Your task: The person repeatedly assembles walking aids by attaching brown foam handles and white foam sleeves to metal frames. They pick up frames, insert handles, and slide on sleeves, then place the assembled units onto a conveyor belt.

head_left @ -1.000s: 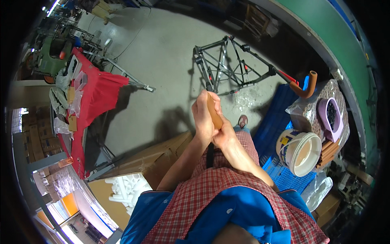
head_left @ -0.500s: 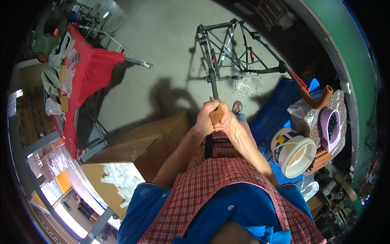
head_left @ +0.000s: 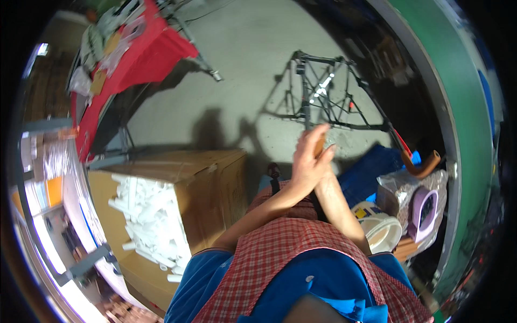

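A brown foam grip (head_left: 320,144) sits at the top of a dark tube of a black folding frame (head_left: 305,97), which stands on the floor ahead. My left hand (head_left: 307,160) lies against the grip, its fingers stretched out along one side and the thumb spread. Close behind it is my right hand (head_left: 326,173); its fingers are mostly hidden by the left, so its hold cannot be made out. Another handle of the frame, at the right, carries a curved brown foam grip (head_left: 421,166).
A cardboard box (head_left: 207,202) of white tubes (head_left: 148,215) stands at my left. Red fabric (head_left: 145,54) on a stand is at the far left. A white bucket (head_left: 383,232), a lilac container (head_left: 425,212) and a blue crate (head_left: 371,169) are at the right, beside a green edge (head_left: 425,48).
My left hand has gone from wrapped round the grip to stretched-out fingers. Both hands and the grip now appear further right. The view has shifted, showing more of the box.
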Tool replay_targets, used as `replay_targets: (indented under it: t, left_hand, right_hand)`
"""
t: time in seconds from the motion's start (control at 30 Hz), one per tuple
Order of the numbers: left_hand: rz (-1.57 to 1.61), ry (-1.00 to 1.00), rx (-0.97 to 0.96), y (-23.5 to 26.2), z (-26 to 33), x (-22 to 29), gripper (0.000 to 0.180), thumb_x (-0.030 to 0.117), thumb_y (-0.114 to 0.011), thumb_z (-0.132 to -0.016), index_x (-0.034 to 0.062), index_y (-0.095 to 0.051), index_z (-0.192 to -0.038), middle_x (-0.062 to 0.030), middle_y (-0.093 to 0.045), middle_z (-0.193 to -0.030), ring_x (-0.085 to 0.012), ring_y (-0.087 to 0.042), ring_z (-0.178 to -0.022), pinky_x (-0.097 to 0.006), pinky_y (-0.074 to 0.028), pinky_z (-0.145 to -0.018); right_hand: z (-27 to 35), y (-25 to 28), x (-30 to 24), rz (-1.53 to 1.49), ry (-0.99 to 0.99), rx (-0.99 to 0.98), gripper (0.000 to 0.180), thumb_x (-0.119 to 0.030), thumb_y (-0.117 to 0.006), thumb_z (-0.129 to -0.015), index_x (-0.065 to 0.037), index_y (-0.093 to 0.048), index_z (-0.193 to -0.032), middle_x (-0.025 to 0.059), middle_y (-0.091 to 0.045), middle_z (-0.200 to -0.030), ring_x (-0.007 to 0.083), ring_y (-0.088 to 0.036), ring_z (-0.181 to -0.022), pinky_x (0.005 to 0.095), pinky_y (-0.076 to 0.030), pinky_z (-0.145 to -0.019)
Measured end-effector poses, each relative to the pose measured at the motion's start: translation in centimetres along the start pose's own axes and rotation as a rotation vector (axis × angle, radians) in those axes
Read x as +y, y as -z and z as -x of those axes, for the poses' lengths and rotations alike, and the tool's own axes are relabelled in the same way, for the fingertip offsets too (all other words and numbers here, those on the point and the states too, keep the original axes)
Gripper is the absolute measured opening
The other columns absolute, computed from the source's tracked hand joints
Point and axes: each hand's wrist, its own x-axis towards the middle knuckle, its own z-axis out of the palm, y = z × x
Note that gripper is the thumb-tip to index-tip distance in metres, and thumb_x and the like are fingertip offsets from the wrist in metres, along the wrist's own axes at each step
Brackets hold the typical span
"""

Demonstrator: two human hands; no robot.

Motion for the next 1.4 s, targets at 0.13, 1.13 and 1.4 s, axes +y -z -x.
replay_targets:
  t: [0.13,1.13,1.4]
  left_hand:
    - [0.041,0.16,-0.001,-1.7,1.1,-3.8,0.035,0.001,-0.072,-0.077,0.0105,-0.06,-0.108,-0.005,-0.062,-0.095,-0.0145,-0.059,-0.09,-0.028,-0.049,-0.076]
    - [-1.245,0.528,0.072,48.9,24.8,-4.1,0.07,0.03,-0.077,-0.069,0.0094,-0.048,-0.129,-0.0146,-0.047,-0.135,-0.0364,-0.029,-0.136,-0.052,-0.025,-0.11]
    - [-1.009,0.406,0.614,52.7,20.6,4.6,0.061,0.027,-0.073,-0.074,-0.0001,-0.051,-0.124,-0.0211,-0.061,-0.113,-0.036,-0.058,-0.106,-0.04,-0.045,-0.093]
  right_hand:
    - [1.1,1.4,-2.0,0.147,-0.074,-0.042,0.024,-0.028,-0.054,-0.097,-0.004,-0.056,-0.1,-0.0015,-0.053,-0.077,0.0085,-0.051,-0.064,0.0217,-0.043,-0.054]
    - [-4.6,4.7,-6.5,-0.015,-0.434,-0.167,0.047,-0.02,-0.054,-0.097,0.003,-0.035,-0.134,0.0002,-0.04,-0.071,0.0105,-0.039,-0.058,0.0238,-0.036,-0.053]
    - [-4.2,4.8,-6.5,0.095,-0.321,-0.218,0.046,-0.021,-0.055,-0.097,0.012,-0.041,-0.124,0.0013,-0.043,-0.073,0.0086,-0.041,-0.058,0.0224,-0.033,-0.052]
